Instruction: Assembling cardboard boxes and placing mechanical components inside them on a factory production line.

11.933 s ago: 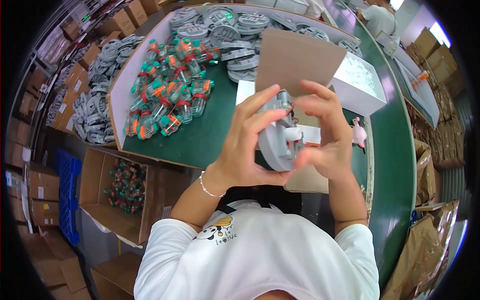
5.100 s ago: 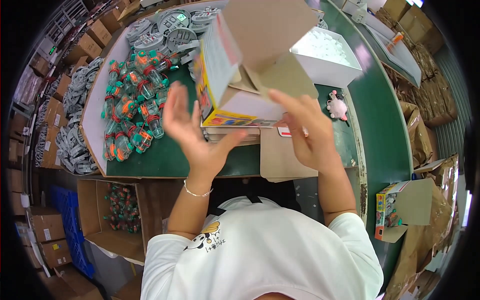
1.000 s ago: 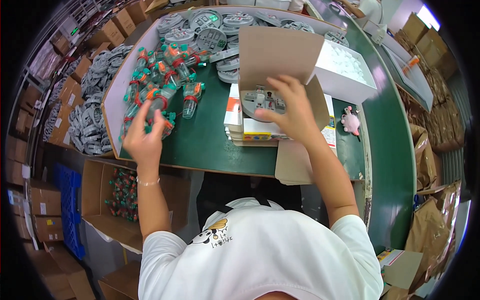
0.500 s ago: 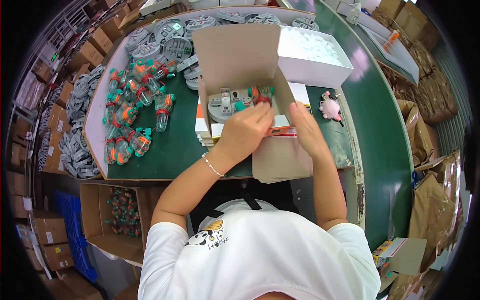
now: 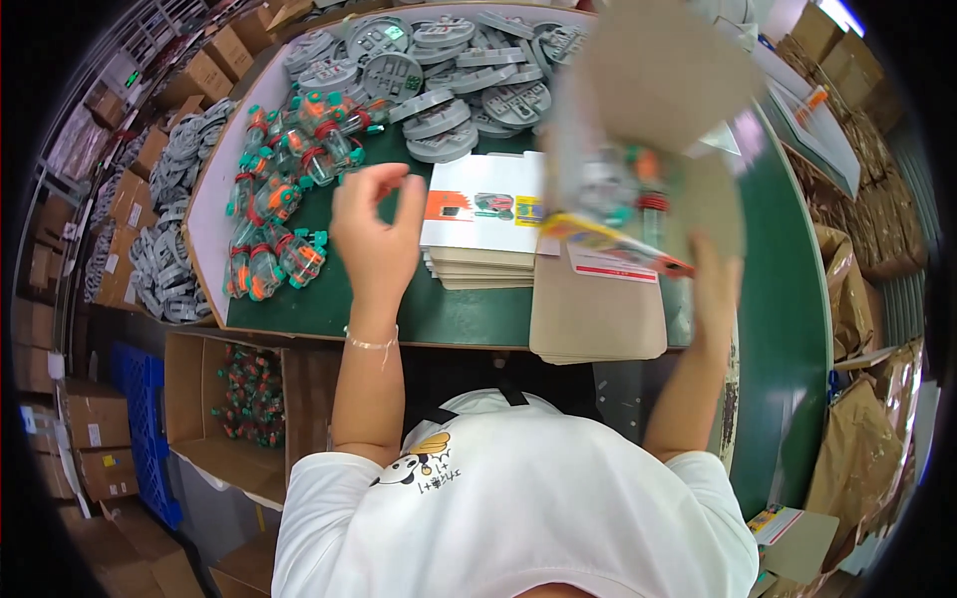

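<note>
An open cardboard box (image 5: 670, 90), blurred by motion, is at the right side of the table with its lid raised. Inside it lie a grey round piece (image 5: 604, 181) and a small clear bottle (image 5: 653, 204) with orange, green and red parts. My right hand (image 5: 714, 291) grips the box's near right corner; its fingers are smeared. My left hand (image 5: 377, 224) is raised left of a stack of flat printed cartons (image 5: 483, 204). Its thumb and fingers are curved apart with nothing between them. Similar bottles (image 5: 274, 199) lie in a heap to its left.
Grey round pieces (image 5: 439, 60) pile up along the table's far side. Brown cardboard sheets (image 5: 598, 314) lie at the near edge. A carton of small bottles (image 5: 189, 384) stands below on the left, near a blue pallet (image 5: 145, 429). Another printed box (image 5: 802, 543) is at lower right.
The box with its contents has shifted right and off the stack of flat cartons, along with my right hand. My left hand has left the box and moved left, above the table.
</note>
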